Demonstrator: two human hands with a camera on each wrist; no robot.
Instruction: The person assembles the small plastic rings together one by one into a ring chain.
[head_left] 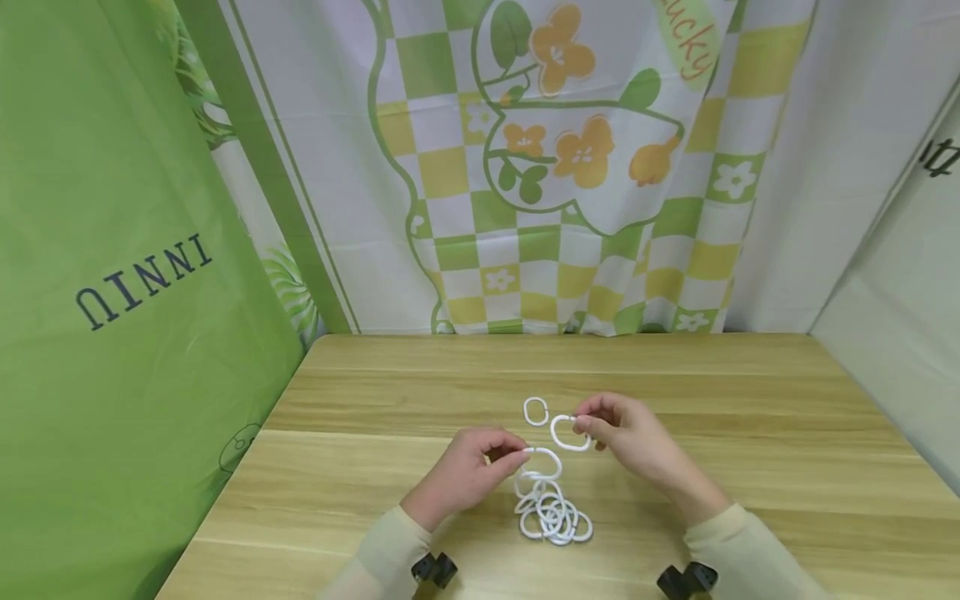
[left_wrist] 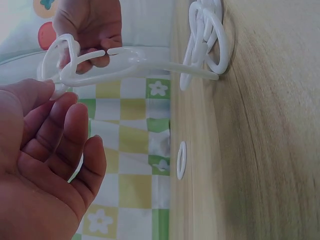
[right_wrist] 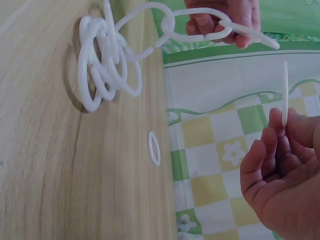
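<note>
A chain of white plastic rings (head_left: 551,517) lies heaped on the wooden table (head_left: 750,400). My left hand (head_left: 517,456) pinches the chain's top link (head_left: 546,463) and lifts it off the pile. Just right of it, my right hand (head_left: 581,427) pinches a single split ring (head_left: 567,433), close to the held link. The left wrist view has my left hand (left_wrist: 52,90) on the long link (left_wrist: 130,65), with the pile (left_wrist: 210,40) behind. From the right wrist, my right hand (right_wrist: 280,122) holds its ring (right_wrist: 285,95) edge-on, apart from the chain (right_wrist: 105,65).
One loose ring (head_left: 536,411) lies flat on the table behind the hands, also seen as the loose ring (left_wrist: 182,160) and the loose ring (right_wrist: 154,148). A flowered checked curtain (head_left: 570,167) hangs behind the table, and a green cloth (head_left: 112,292) on the left.
</note>
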